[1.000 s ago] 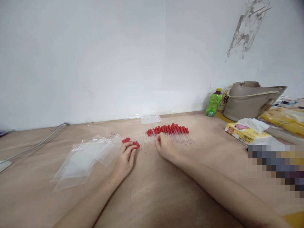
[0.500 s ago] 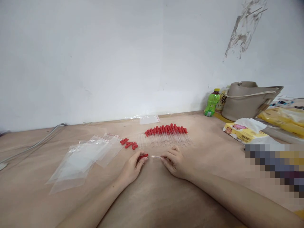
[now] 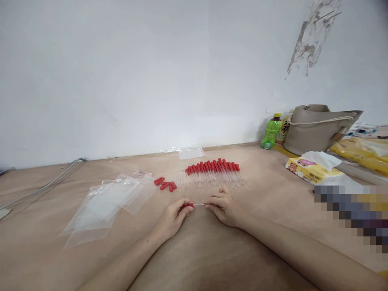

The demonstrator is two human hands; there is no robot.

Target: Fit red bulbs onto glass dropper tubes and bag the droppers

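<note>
My left hand (image 3: 177, 216) pinches a red rubber dropper bulb (image 3: 188, 205), its open end turned to the right. Between the fingers of my right hand (image 3: 223, 207) is a clear dropper tube (image 3: 199, 205), lying level. The tube's left end meets the bulb's mouth; how deep it sits inside I cannot tell. Just beyond my hands lies a row of droppers (image 3: 214, 169) with red bulbs on clear tubes. Several loose red bulbs (image 3: 165, 184) rest left of it, beside a few bare clear tubes (image 3: 180, 181).
Clear zip bags (image 3: 103, 206) overlap on the left, and another bag (image 3: 191, 153) lies by the wall. A grey cable (image 3: 51, 182) runs along the far left. At right stand a green bottle (image 3: 271, 132), a grey bag (image 3: 315, 129) and a tissue pack (image 3: 315, 167).
The gap between bulb and tube has closed: my left hand moved slightly right and nearer, and the tube came down a little to meet the bulb.
</note>
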